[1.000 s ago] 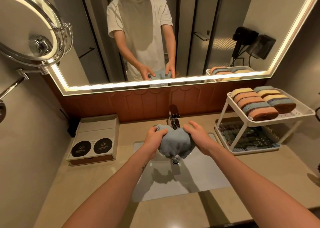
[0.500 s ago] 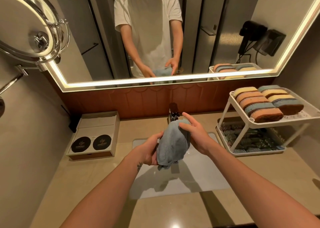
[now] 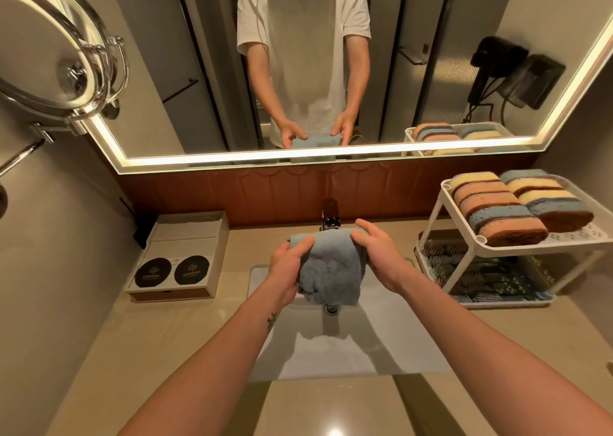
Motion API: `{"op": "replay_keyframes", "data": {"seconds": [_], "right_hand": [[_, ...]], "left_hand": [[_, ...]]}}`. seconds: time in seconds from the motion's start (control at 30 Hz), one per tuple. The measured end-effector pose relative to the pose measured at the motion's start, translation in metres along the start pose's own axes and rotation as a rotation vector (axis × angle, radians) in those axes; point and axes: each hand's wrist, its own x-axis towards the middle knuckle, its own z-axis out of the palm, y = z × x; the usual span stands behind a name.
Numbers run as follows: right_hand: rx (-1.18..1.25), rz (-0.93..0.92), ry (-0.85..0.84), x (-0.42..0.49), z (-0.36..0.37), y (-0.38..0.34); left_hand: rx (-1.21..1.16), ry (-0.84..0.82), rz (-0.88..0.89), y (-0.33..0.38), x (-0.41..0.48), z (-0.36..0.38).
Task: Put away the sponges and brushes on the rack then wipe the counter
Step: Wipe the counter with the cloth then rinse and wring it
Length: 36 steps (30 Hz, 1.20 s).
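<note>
Over the white sink [image 3: 391, 356] set into the middle of the desk [image 3: 166, 352], both hands hold a blue-grey microfibre cloth [image 3: 328, 269] in the air. The left hand [image 3: 288, 263] grips the cloth's upper left edge, thumb curled across the front. The right hand [image 3: 381, 253] grips the upper right edge, fingers bent over the top fold. The cloth hangs bunched between them, its lower end just above the drain [image 3: 332, 309] and clear of the basin. A chrome faucet [image 3: 330, 218] stands just behind the cloth at the desk's back edge.

At the desk's right end stands a white two-tier rack [image 3: 547, 248]. Its upper tier carries two rows of sponges [image 3: 497, 210], set on edge and touching one another, in yellow, orange and blue with brown scouring sides. On the lower tier lie the brushes [image 3: 481, 269], a dark, bristly jumble; I cannot tell how many.

Near the desk's back left corner sits a shallow amenity box [image 3: 185, 236] with two round black labels on its front half. Along the wall runs a lit mirror [image 3: 431, 37], which shows the person in a white T-shirt holding the cloth, and a black hair dryer [image 3: 497, 61]. A round chrome shaving mirror [image 3: 43, 47] juts from the left wall.
</note>
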Motion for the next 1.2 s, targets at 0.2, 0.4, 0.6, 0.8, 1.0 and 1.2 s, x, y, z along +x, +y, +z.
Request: {"op": "replay_keyframes", "data": {"seconds": [0.2,0.4,0.6,0.8,1.0,1.2], "right_hand": [[-0.063,-0.022,-0.006,0.001,-0.001,0.002],[-0.171,-0.115,-0.011,-0.002,-0.006,-0.007],[-0.204,-0.141,-0.068,-0.003,-0.008,-0.002],[-0.373,-0.157,-0.11,-0.006,-0.009,0.002],[-0.624,-0.286,0.027,-0.011,-0.006,0.001],[-0.8,-0.336,0.108,-0.017,-0.006,0.009]], "left_hand": [[0.11,0.247,0.09,0.011,0.004,-0.002],[0.517,-0.007,0.422,0.01,-0.003,-0.008],[1.018,0.118,0.519,0.014,-0.001,-0.016],[1.229,0.089,0.491,0.013,0.0,-0.024],[1.302,0.243,0.534,0.011,0.0,-0.028],[1.014,0.079,0.499,0.013,-0.003,-0.03]]}}
